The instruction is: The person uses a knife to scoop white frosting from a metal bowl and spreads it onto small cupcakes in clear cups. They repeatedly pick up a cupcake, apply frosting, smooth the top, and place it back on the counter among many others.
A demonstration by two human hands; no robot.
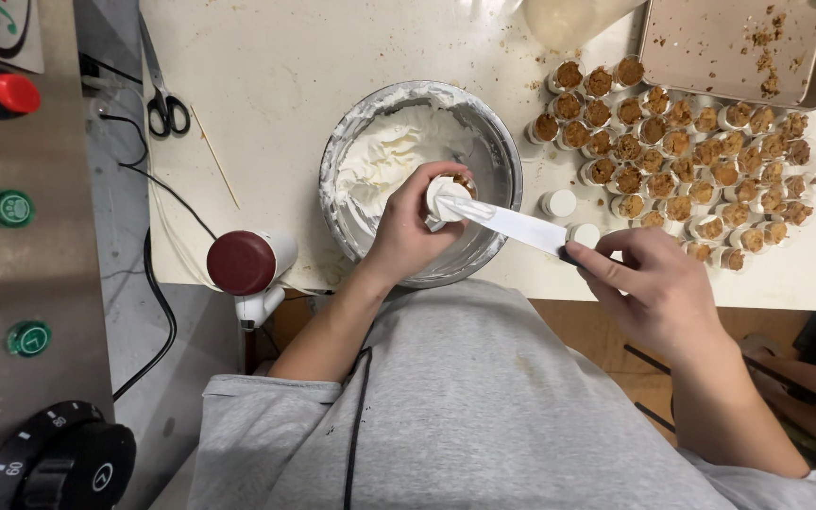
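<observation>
My left hand grips a small round cup over the near side of a metal bowl of white cream. White cream covers the cup's top. My right hand holds a flat knife by its dark handle. The blade's tip rests across the top of the cup. To the right on the white table stand several small cups with brown crumb filling. Two white-topped cups sit between them and the bowl.
A metal baking tray with crumbs lies at the back right. Black scissors and a thin wooden skewer lie at the back left. A white hand mixer with a dark red end sits at the table's near edge. A panel with knobs stands at left.
</observation>
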